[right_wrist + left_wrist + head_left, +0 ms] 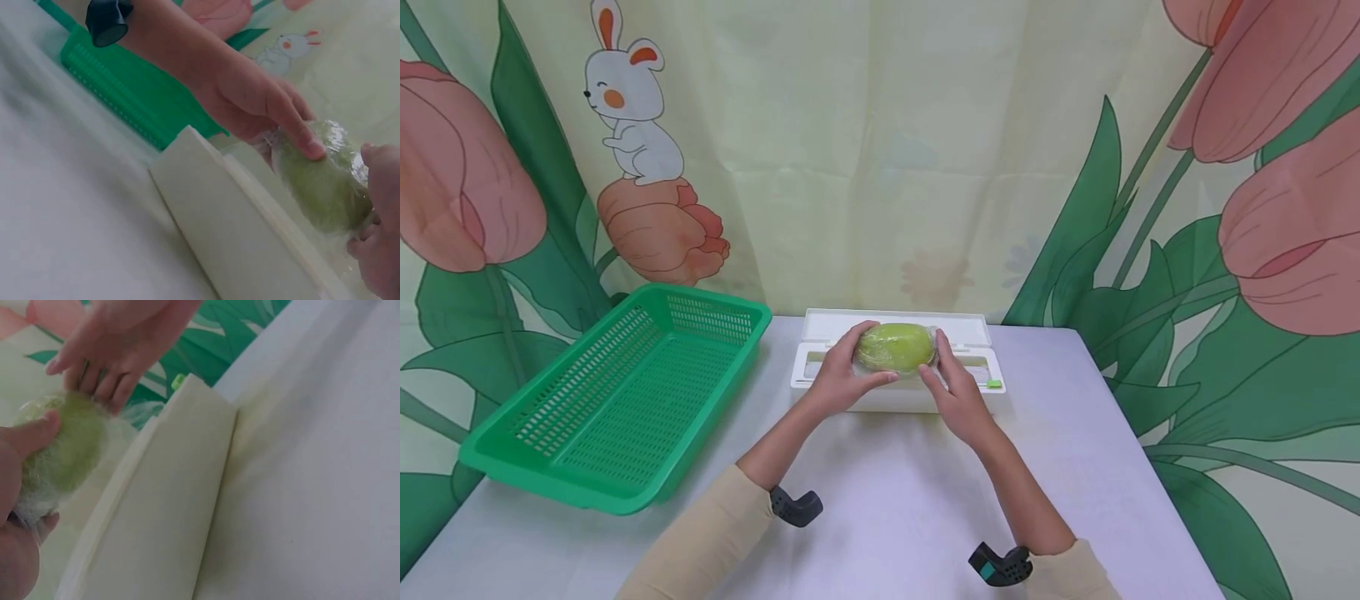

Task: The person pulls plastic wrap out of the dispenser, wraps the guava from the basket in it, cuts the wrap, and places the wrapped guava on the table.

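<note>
A green oval fruit point(896, 347), wrapped in clear cling film, is held up over a white cling film dispenser point(891, 401). My left hand point(837, 377) grips the fruit's left end, thumb along the near side and fingers behind. At its right end my right hand point(957, 395) holds the wrapped fruit between thumb and fingers. Loose, crinkled film gathers at the fruit's end by the left hand in the left wrist view. The dispenser's lid point(895, 325) is raised at the back, and a green slider point(994, 384) sits at its right front corner.
A green plastic basket point(662, 467) with perforated sides stands on the left of the table. White cloth point(880, 517) covers the table. Behind hangs a curtain point(865, 167) printed with tulips and a rabbit. The table's right edge slopes away beyond the dispenser.
</note>
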